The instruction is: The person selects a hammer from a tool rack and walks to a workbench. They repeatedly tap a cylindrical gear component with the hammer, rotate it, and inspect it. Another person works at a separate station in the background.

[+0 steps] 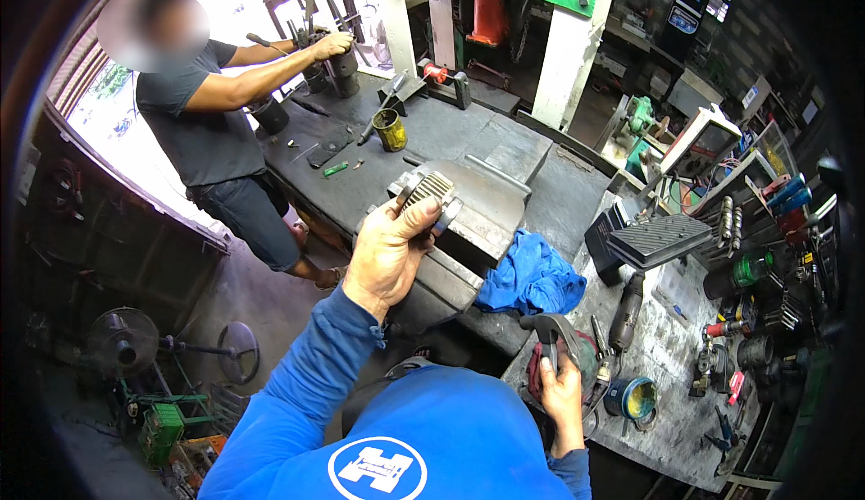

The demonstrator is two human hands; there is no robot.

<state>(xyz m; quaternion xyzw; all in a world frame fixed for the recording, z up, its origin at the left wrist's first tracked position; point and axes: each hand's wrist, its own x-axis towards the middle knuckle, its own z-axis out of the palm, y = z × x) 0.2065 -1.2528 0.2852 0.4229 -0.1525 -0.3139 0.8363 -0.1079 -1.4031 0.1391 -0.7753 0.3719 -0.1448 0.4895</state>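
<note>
My left hand (pixel 389 252) is raised over the bench vise (pixel 482 201), its fingers closed round a ridged metal part (pixel 429 190) with rounded ends. Part of that piece is hidden by my thumb and palm. Lower right, my right hand (pixel 562 394) is closed on a dark, curved tool (pixel 551 327) with red on its body. Its exact kind does not show. Beside the vise lies a crumpled blue cloth (pixel 533 277). Close to my right hand stands a blue-rimmed tin (pixel 631 398) with yellowish stuff inside.
Across the bench (pixel 297 171), a co-worker (pixel 203 113) handles a dark cylinder (pixel 342 75). A yellow can (pixel 389 129) and a green tool (pixel 335 168) lie beyond the vise. On the right side bench are a black die grinder-like tool (pixel 626 313) and several hand tools. A fan (pixel 124 347) stands lower left.
</note>
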